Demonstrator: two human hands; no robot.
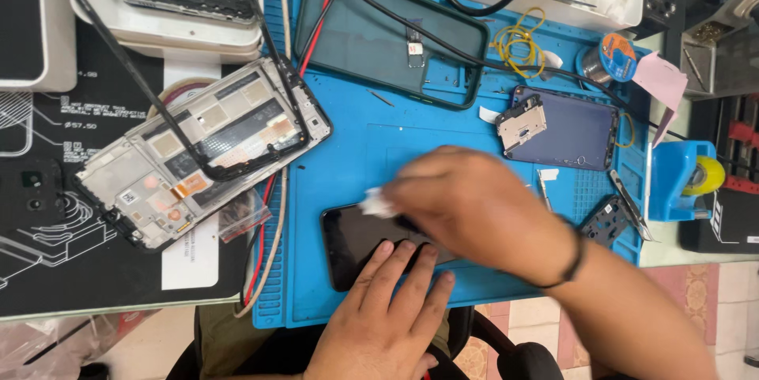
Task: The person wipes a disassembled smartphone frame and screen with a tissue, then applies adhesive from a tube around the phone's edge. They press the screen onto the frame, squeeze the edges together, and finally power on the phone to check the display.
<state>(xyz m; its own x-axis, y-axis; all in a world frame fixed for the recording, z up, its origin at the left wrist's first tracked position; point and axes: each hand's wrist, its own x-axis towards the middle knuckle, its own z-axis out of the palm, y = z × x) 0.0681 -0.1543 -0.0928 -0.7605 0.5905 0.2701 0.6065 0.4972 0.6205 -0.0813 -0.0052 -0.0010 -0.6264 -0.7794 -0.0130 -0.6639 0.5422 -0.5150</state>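
- Head view, edges and room: the blue work mat [348, 166] spans the middle of the bench, and its near edge runs just above the person's lap. The black phone [356, 241] lies close to that near edge, left of the mat's centre. Bare mat stays open above and to the left of the phone; the right side is taken up by the forearm.
- The left hand [391, 309] comes up from the near edge and lies flat, fingers spread, pressing on the phone's lower right part. It pins the phone and grasps nothing.
- The right hand [474, 206] reaches across from the right, blurred, and pinches a small white wad [378, 204] against the phone's upper edge. A dark band [571, 265] circles its wrist.
- Direction: the phone's long axis runs left to right, nearly parallel to the mat's near edge; its left end shows rounded corners, and its right end is hidden under the hands.
- Materials: the phone's face is glossy, dark and flat. The mat is matte, with ribbed strips at its borders. The wad looks soft and crumpled.
- Around: a stripped phone frame [202, 151] with exposed metal plates rests tilted over the mat's left edge. A dark translucent case [387, 36] lies at the far side, crossed by black cables. A dark blue back cover [573, 131] sits to the right, near a blue tape dispenser [680, 178].
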